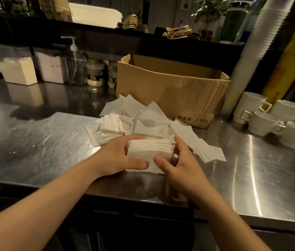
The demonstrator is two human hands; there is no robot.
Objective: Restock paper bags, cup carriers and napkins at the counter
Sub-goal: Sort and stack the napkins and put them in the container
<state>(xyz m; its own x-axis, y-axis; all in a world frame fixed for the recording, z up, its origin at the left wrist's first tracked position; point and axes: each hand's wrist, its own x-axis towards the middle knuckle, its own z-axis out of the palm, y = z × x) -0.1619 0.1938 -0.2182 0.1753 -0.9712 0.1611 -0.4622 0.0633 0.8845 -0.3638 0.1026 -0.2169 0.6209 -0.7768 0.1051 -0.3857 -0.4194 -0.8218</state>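
Now both hands' grip: L hand (pixel 119 156) & R hand (pixel 181 165) clasp napkin stack (pixel 148 149).

Café counter: stacked cups (pixel 259 33), mugs (pixel 262 122).

Steel counter (pixel 34 138), scuffed and reflective. Open cardboard box (pixel 170 87) at the back, printing on its lower flap. To its left, two small jars (pixel 95 73) side by side, then a clear pump bottle (pixel 76 64), then two plastic bins (pixel 19 66) of pale contents. Right of the box, a tall stack of white cups (pixel 251 51). Four white mugs (pixel 270 120) clustered at the right edge. Plant (pixel 206 8) on the dark upper shelf (pixel 88 31).
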